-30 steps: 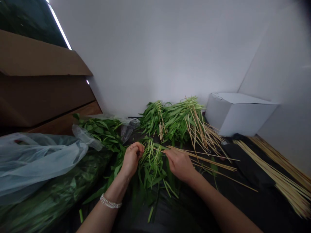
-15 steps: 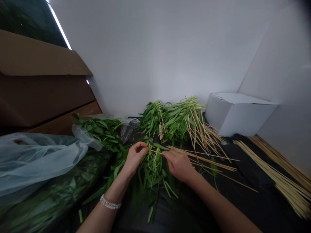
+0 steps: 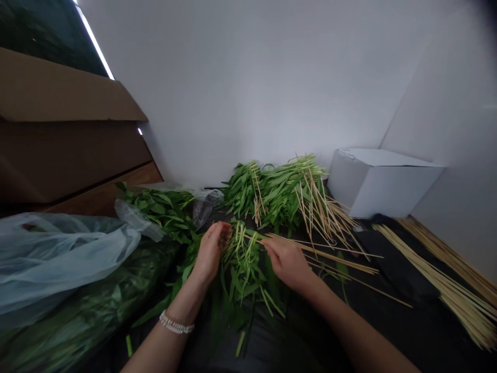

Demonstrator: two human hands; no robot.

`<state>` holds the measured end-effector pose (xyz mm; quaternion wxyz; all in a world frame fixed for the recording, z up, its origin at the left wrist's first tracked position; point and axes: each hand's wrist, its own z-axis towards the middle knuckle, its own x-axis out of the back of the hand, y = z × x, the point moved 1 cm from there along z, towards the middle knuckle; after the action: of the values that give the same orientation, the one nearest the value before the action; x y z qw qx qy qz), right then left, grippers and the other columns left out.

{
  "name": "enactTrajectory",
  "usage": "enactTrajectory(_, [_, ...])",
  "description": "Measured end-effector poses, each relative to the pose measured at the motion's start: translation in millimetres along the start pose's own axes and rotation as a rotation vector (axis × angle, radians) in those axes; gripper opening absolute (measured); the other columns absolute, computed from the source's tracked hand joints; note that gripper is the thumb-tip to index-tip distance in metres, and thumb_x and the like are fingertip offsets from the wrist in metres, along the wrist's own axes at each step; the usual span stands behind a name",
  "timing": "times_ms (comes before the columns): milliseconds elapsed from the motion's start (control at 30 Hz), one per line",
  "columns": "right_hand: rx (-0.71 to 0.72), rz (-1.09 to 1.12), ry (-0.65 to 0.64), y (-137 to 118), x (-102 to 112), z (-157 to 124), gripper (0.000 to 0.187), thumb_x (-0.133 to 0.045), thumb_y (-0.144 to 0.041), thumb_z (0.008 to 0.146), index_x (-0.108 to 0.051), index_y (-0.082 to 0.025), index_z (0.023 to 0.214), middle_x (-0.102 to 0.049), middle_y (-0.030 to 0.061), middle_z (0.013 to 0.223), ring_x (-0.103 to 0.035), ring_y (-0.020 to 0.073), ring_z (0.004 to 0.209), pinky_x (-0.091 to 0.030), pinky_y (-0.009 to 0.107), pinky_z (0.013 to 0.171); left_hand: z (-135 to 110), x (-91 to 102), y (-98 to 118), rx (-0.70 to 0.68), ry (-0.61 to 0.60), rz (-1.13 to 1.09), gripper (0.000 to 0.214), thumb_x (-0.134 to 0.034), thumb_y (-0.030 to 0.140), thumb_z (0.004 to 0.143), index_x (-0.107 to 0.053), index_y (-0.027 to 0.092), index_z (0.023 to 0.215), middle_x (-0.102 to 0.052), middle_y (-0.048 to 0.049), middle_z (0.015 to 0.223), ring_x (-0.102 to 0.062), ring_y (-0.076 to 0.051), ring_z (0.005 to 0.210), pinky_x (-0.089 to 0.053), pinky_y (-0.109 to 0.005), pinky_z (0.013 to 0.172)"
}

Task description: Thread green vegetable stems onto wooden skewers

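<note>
A bunch of leafy green stems (image 3: 243, 259) lies on a black sheet (image 3: 392, 311) between my hands. Fingers curled, my left hand (image 3: 210, 251), with a bead bracelet on its wrist, presses against the bunch's left side at the pale stem ends. My right hand (image 3: 286, 263) is closed on a thin bamboo skewer (image 3: 330, 255) that runs through the greens. The skewer's far end points right.
Behind my hands lies a pile of skewered greens (image 3: 285, 191). A white box (image 3: 378, 181) stands at the right, loose bamboo skewers (image 3: 446, 285) beside it. Plastic bags of greens (image 3: 66, 269) and brown cartons (image 3: 66, 134) fill the left side.
My left hand moved back from the middle of the bunch to its left edge and pushed the stems together. The right hand kept its place on the skewer.
</note>
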<state>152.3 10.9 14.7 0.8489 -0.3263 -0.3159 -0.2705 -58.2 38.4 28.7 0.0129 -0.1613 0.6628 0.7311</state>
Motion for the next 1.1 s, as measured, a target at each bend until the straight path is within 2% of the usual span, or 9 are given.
enactTrajectory(167, [-0.011, 0.080, 0.038, 4, 0, 1, 0.026, -0.041, -0.018, 0.094, -0.065, -0.019, 0.104, -0.071, 0.0065, 0.095, -0.065, 0.0183, 0.089, -0.049, 0.030, 0.082, -5, -1.5, -3, 0.015, -0.119, 0.068, 0.033, -0.080, 0.041, 0.066, -0.073, 0.016, 0.087, -0.070, -0.0027, 0.080, -0.057, -0.012, 0.071, -0.042, -0.020, 0.065])
enactTrajectory(533, [0.014, 0.027, 0.041, 5, -5, -2, 0.026, -0.042, -0.017, 0.093, -0.065, -0.019, 0.106, -0.071, 0.0069, 0.099, -0.065, 0.0192, 0.092, -0.049, 0.032, 0.085, -6, -5.0, -7, 0.135, -0.156, 0.008, 0.031, -0.086, 0.035, 0.056, -0.072, 0.015, 0.075, -0.067, -0.0001, 0.070, -0.055, -0.008, 0.061, -0.043, -0.019, 0.061])
enactTrajectory(833, [0.010, -0.005, 0.022, 6, -6, -3, 0.027, -0.042, -0.014, 0.091, -0.065, -0.019, 0.105, -0.071, 0.0067, 0.098, -0.065, 0.0197, 0.092, -0.049, 0.032, 0.085, -8, -7.2, -8, 0.153, -0.196, 0.057, 0.028, -0.084, 0.036, 0.060, -0.069, 0.014, 0.072, -0.061, 0.0030, 0.061, -0.047, -0.005, 0.054, -0.035, -0.018, 0.053])
enactTrajectory(1100, [0.007, -0.012, 0.016, 5, -3, -1, 0.028, -0.042, -0.014, 0.092, -0.065, -0.019, 0.107, -0.070, 0.0074, 0.101, -0.064, 0.0190, 0.096, -0.048, 0.031, 0.088, -11, -10.3, -8, 0.148, -0.268, 0.062, 0.026, -0.082, 0.033, 0.064, -0.066, 0.016, 0.075, -0.062, 0.0036, 0.065, -0.048, -0.006, 0.055, -0.034, -0.018, 0.054])
